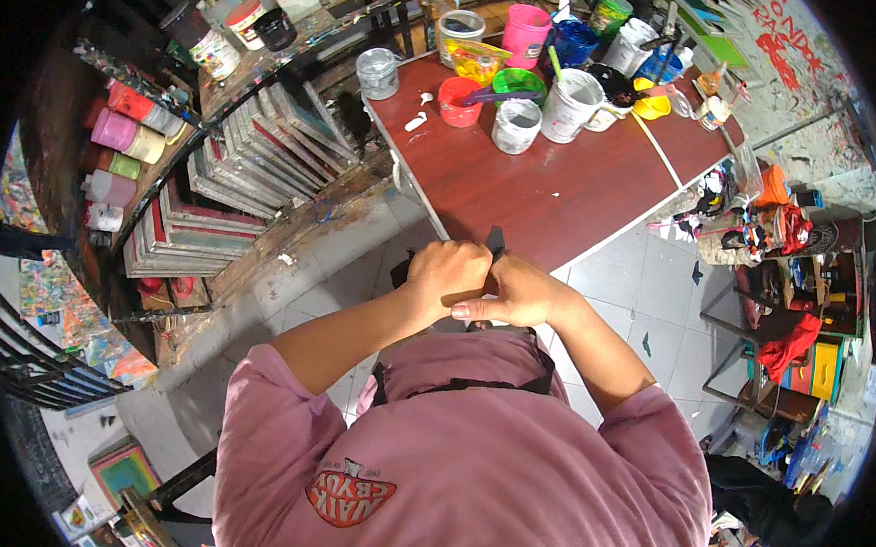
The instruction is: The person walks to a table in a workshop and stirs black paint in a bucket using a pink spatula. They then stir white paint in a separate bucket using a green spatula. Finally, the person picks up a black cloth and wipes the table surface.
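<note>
In front of my waist my two hands meet, just short of the near corner of a dark red table (518,199). My left hand (450,272) is curled into a fist, knuckles up. Against it presses my right hand (522,292), fingers bent and thumb lying across toward the left wrist. A black flat piece (496,241) sticks up between the hands; its lower part is hidden, so I cannot make out its kind. Black straps (473,383) run across my pink shirt below.
Paint tubs crowd the far side of the table, among them a white bucket (571,106), a red tub (459,101) and a pink cup (525,35). Framed screens (259,152) stand racked at left under a shelf of jars. Cluttered shelves (803,315) line the right.
</note>
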Demonstrator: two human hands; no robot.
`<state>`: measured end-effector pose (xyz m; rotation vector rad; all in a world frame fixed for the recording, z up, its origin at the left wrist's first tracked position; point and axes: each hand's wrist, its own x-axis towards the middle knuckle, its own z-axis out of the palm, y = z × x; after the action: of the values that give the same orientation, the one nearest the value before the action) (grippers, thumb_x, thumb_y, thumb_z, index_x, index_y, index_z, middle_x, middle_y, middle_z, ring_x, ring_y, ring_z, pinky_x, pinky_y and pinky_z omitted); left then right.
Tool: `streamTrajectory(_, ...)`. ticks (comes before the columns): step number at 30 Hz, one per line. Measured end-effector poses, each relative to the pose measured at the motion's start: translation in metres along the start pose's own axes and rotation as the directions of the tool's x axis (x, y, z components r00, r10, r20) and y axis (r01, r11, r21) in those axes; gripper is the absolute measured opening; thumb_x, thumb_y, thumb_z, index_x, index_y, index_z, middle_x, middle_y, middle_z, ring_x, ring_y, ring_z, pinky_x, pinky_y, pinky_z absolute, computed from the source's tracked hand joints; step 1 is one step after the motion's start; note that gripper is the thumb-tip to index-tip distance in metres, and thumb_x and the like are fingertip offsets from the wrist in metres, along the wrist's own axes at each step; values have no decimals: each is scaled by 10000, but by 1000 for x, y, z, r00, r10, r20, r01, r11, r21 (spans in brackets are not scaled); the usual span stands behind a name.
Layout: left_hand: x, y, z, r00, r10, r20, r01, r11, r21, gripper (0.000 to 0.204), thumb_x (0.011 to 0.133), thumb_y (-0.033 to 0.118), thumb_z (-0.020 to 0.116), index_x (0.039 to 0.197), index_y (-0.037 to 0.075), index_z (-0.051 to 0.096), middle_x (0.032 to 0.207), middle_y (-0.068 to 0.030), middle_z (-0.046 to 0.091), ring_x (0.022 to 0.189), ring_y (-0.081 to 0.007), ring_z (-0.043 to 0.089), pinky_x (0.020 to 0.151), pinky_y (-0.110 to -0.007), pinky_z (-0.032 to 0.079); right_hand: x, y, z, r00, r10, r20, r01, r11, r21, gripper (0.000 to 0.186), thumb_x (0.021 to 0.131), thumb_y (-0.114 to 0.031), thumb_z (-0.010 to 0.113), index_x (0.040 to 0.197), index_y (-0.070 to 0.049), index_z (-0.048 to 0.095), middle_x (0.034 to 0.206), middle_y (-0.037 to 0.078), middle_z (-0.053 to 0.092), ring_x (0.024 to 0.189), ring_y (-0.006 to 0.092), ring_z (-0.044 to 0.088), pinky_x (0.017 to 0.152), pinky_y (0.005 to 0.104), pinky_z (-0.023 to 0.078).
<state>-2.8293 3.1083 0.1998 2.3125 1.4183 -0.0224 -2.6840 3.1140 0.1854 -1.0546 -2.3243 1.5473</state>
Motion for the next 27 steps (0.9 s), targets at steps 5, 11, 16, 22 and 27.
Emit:
streamTrajectory(5, 6, 16, 21, 994, 25, 110, -10, 991, -136, 215, 691, 191, 602, 724, -19, 573, 759, -198, 602, 771, -368, 593, 687, -450, 475, -29, 12, 7, 988, 81, 133, -40, 958, -284, 719, 634, -636, 595, 821, 58, 608, 849, 246, 603, 839, 375, 583, 759, 408, 456)
streamTrajectory(11, -10, 10, 28, 851, 214, 479, -11, 920, -391, 403, 650, 312, 731, 771, -33, 563, 738, -173, 600, 681, -251, 586, 636, -370, 458, -59, 7, 19, 961, -109, 254, 217, 868, -447, 672, 596, -476, 690, 1081, -51, 501, 744, 169, 594, 717, 373, 577, 651, 432, 461)
streamTrajectory(16, -25, -20, 23, 964, -177, 196, 244, 309, -919, 455, 788, 500, 546, 821, 49, 602, 699, -55, 591, 589, -131, 535, 515, -274, 426, -51, 6, 5, 958, -287, -3, 284, 950, -128, 878, 602, -364, 728, 1308, -121, 266, 928, 215, 578, 837, 390, 566, 759, 416, 454)
streamTrajectory(22, -36, 15, 11, 990, -111, -85, -135, -601, -788, 577, 886, 519, 308, 1211, 49, 392, 1173, -105, 486, 1119, -220, 455, 953, -363, 354, -30, -14, 11, 950, -166, -266, 20, 879, -477, 997, 581, -194, 723, 1355, -34, 116, 1350, 264, 186, 1207, 384, 308, 957, 455, 334)
streamTrajectory(27, -16, 45, 46, 732, -463, -500, -37, 705, -708, 674, 831, 542, 406, 1126, -62, 456, 1061, -221, 548, 992, -305, 546, 823, -379, 431, -1, -4, 58, 904, -82, -420, -346, 438, -830, 733, 742, -415, 472, 1353, -94, 224, 1407, 237, 83, 1297, 377, 119, 951, 624, 191)
